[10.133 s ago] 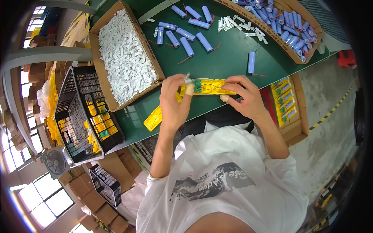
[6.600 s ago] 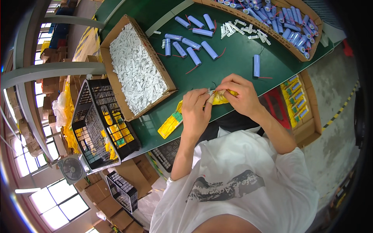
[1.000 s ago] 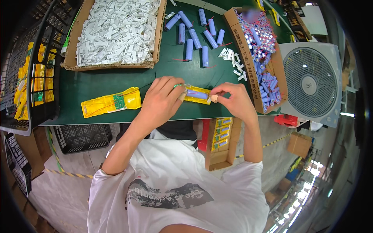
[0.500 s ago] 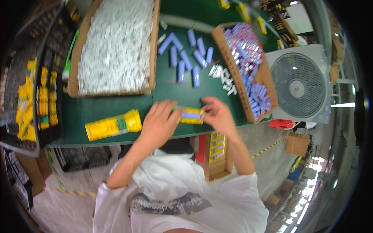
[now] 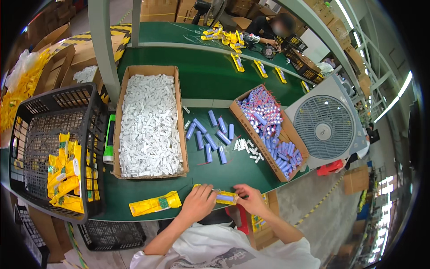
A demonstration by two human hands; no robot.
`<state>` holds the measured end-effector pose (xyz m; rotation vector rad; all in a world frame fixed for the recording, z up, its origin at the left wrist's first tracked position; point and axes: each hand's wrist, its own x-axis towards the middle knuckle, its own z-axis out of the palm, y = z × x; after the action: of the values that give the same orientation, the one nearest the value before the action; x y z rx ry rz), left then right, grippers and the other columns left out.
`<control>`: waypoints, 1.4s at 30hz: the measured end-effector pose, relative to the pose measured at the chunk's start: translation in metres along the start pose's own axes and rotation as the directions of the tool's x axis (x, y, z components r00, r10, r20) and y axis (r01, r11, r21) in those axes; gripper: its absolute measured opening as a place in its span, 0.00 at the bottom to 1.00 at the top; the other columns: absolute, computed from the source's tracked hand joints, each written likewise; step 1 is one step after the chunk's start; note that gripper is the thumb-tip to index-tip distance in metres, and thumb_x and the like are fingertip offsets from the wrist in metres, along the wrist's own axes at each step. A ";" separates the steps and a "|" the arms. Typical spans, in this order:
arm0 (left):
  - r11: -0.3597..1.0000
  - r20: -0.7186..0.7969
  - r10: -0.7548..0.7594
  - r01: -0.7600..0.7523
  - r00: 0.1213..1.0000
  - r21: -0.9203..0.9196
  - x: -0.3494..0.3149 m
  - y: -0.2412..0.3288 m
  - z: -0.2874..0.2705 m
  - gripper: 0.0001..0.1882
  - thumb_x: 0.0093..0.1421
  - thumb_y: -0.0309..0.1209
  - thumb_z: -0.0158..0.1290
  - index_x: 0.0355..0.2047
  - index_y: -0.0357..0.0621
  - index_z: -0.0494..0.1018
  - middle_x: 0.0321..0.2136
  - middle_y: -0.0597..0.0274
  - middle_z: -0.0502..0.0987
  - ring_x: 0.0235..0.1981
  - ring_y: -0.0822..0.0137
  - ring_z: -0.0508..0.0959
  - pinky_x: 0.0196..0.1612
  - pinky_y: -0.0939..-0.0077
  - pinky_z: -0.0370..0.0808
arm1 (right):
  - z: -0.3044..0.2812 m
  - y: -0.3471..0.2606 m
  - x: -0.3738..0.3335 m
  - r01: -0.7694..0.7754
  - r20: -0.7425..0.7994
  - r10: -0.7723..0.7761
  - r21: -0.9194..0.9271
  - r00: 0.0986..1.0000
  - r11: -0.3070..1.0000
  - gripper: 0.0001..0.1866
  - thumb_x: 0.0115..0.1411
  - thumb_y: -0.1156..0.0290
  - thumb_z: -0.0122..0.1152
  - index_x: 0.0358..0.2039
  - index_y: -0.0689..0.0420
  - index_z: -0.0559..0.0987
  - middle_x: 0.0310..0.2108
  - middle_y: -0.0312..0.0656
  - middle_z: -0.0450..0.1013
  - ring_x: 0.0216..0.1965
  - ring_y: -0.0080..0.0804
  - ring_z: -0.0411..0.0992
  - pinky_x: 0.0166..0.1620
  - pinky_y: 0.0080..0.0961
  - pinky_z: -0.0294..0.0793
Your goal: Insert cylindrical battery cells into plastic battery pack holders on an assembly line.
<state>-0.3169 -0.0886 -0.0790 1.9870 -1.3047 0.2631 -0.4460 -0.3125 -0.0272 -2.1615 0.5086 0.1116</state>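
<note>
At the front edge of the green table, a yellow plastic casing (image 5: 230,201) lies between my two hands, with a purple cylindrical battery cell (image 5: 225,197) showing in it. My left hand (image 5: 199,204) is closed over the casing's left end and hides that part. The curled fingers of my right hand (image 5: 252,200) pinch at its right end. Left of my hands rest more yellow casings (image 5: 154,204), side by side. Beyond them, several loose purple cells (image 5: 208,153) are scattered, with small white plastic pieces (image 5: 247,147) beside them.
A carton of white pieces (image 5: 150,121) stands left of the cells, a carton of purple cells (image 5: 268,117) right. Far left is a black crate (image 5: 91,121) with yellow casings. A grey box fan (image 5: 323,127) stands right. Across a green conveyor (image 5: 197,71), a person (image 5: 262,28) works.
The view has tilted up, bringing the conveyor and the person across it into sight. Both hands stay at the same casing, with the right fingers still at its right end.
</note>
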 end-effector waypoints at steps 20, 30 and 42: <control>0.961 0.086 -0.122 0.139 0.989 -0.238 -0.011 -0.013 -0.001 0.20 0.60 0.33 0.63 0.51 0.38 0.77 0.48 0.50 0.80 0.49 0.51 0.80 0.53 0.57 0.77 | -0.130 -0.098 0.248 0.084 -0.169 -0.010 0.439 0.986 0.895 0.12 0.63 0.77 0.67 0.47 0.63 0.83 0.38 0.39 0.82 0.35 0.25 0.81 0.43 0.24 0.82; 0.974 0.292 -0.226 0.216 0.929 0.068 0.001 -0.001 0.013 0.28 0.66 0.32 0.53 0.65 0.36 0.70 0.73 0.49 0.62 0.70 0.54 0.67 0.64 0.66 0.72 | -0.104 -0.070 0.698 -0.087 -0.456 0.206 0.267 0.866 0.960 0.17 0.57 0.63 0.69 0.38 0.64 0.84 0.35 0.54 0.85 0.35 0.46 0.87 0.41 0.39 0.86; 0.864 0.099 -0.435 0.446 0.895 -0.235 0.006 -0.002 0.008 0.21 0.62 0.26 0.66 0.56 0.40 0.78 0.61 0.48 0.75 0.54 0.49 0.81 0.56 0.61 0.81 | -0.077 -0.109 0.626 -0.046 -0.551 -0.061 -0.178 0.832 0.983 0.25 0.63 0.59 0.61 0.58 0.57 0.77 0.32 0.50 0.84 0.31 0.43 0.85 0.45 0.41 0.84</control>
<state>-0.3143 -0.0977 -0.0826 2.0086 -0.8208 -0.1610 0.1606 -0.5149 -0.0617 -2.3700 0.8465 -0.5158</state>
